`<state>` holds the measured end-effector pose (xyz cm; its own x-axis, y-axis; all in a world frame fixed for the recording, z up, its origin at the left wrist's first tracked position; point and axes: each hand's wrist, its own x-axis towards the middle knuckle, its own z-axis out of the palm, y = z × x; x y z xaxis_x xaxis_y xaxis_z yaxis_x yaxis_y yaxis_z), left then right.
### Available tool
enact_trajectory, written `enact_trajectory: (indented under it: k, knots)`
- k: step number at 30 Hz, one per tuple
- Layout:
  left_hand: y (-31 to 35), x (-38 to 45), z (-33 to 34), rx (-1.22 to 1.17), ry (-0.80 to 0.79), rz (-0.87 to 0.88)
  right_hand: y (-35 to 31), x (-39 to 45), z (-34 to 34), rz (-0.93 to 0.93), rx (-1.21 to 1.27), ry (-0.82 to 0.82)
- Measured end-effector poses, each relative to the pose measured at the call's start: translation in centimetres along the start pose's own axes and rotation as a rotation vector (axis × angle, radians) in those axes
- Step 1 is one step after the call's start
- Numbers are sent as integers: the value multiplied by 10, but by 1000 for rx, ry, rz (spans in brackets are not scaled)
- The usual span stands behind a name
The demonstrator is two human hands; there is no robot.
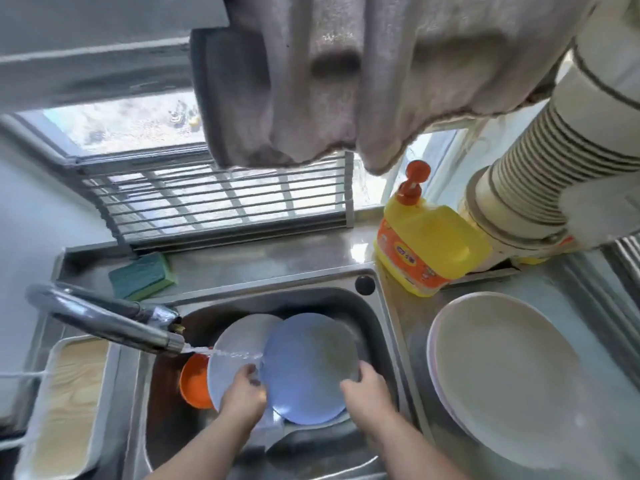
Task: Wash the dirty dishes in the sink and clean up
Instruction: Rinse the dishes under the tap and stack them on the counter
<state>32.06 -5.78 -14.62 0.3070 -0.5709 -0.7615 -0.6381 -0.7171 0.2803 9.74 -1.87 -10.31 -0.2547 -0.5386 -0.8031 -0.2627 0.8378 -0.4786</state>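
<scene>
Both forearms reach up from six o'clock into the sink. The left hand curls its fingers over the blue plate's nine-o'clock edge; the right hand grips its four-o'clock rim. The plate tilts under the faucet's stream, overlapping a grey plate and orange bowl. At three o'clock, stacked plates sit on the desk; a soap bottle stands at one o'clock, a sponge at eleven.

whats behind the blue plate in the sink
A grey plate stands behind the blue plate, overlapped on its right side. An orange bowl peeks out further left. The sink floor below them is mostly covered.
</scene>
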Motion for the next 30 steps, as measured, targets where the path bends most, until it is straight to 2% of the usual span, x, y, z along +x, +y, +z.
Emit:
enact_trajectory:
  k: [3, 6, 9, 10, 12, 14, 17, 19, 24, 30]
  knots:
    - [1, 9, 8, 40, -62, 70, 28, 60, 27, 229, 57, 31]
    - [0, 11, 13, 123, -49, 132, 43, 82, 43, 244, 131, 47]
    - [1, 8, 4, 36, -41, 49, 48, 84, 45, 237, 173, 122]
    - [2, 3, -3, -19, -69, 8, 40, 73, 40, 244, 180, 108]
    - [4, -4, -17, -179, -140, -41, 24, 53, 32, 264, 348, 57]
    - [5, -13, -32, -426, -251, -127, 8, 34, 27, 266, 515, 37]
    - [8, -31, -52, -889, -427, -345, -11, 4, 23, 320, 661, -20]
    - [11, -47, -68, -1024, -442, -424, -20, -23, 22, 361, 683, -41]
    - [5, -72, -112, -811, -561, -420, -30, -90, 28, 380, 843, -142]
    - [-1, -86, -151, -607, -432, -128, -34, -135, 49, 235, 879, -151]
